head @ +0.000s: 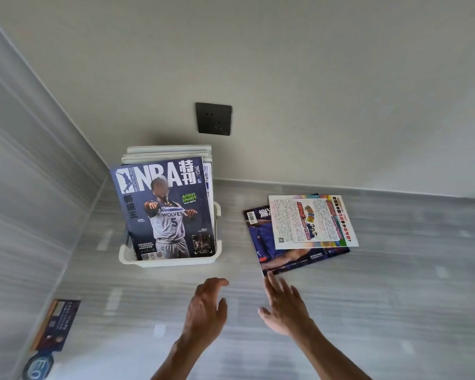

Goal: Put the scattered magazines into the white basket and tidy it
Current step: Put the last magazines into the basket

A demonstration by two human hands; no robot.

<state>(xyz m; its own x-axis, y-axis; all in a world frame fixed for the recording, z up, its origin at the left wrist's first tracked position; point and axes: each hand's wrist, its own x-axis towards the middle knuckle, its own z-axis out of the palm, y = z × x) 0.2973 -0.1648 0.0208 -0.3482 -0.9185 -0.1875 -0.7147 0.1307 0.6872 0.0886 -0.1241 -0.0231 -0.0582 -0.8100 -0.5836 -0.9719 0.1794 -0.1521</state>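
Right hand (284, 305): spread, empty, fingertips at the near edge of the loose magazines (299, 237).
Left hand (207, 308): spread, empty, just before the white basket (173, 261).

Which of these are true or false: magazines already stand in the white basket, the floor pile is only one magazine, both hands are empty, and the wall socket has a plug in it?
1. Magazines already stand in the white basket. True.
2. The floor pile is only one magazine. False: a white-backed magazine lies on a dark blue magazine.
3. Both hands are empty. True: the left hand and right hand hold nothing, fingers spread.
4. The wall socket has a plug in it. False: nothing is plugged in.
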